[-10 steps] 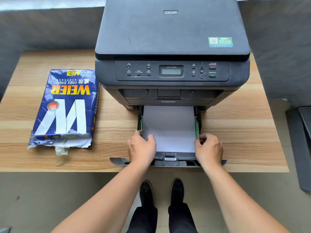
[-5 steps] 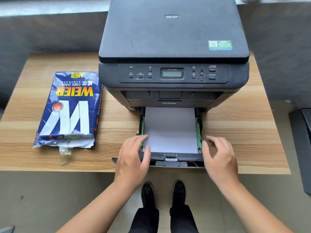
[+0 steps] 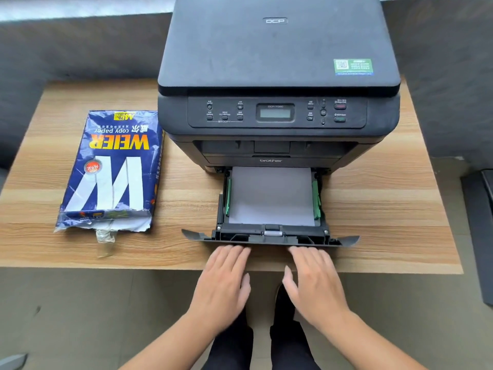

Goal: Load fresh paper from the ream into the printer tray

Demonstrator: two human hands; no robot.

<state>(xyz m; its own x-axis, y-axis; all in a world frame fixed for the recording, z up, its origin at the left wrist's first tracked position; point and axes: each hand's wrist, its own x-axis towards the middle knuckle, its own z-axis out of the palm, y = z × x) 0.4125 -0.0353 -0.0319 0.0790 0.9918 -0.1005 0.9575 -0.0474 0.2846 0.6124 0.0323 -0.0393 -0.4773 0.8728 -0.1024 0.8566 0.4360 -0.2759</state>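
Two hands sit flat and empty at the six o'clock edge of the scene, both palm down with fingers stretched forward and only loosely spread. The left hand (image 3: 222, 287) and the right hand (image 3: 314, 287) point toward twelve o'clock, their fingertips right at the front lip of the printer tray (image 3: 269, 236); whether they actually touch it cannot be told. Neither hand holds anything.

The tray stands pulled out toward six o'clock from the base of the printer (image 3: 277, 116), with only its far end under the machine. A stack of white paper (image 3: 270, 196) lies flat inside it, squared between the green side guides (image 3: 316, 200) at three and nine o'clock. The sheets look level, with no corner riding up over a guide.

At nine o'clock from the printer, well apart from the tray, the ream (image 3: 112, 169) lies on the wooden table (image 3: 373, 222) in its blue wrapper, the near end torn open and ragged.

Judging from this, the loading itself looks done: the ream has been opened, paper is seated in the tray, and the guides appear snug against it. What remains, most likely, is pushing the tray straight back toward twelve o'clock until it closes fully into the printer. The hand placement fits that push, with even pressure from both sides keeping the tray from skewing.
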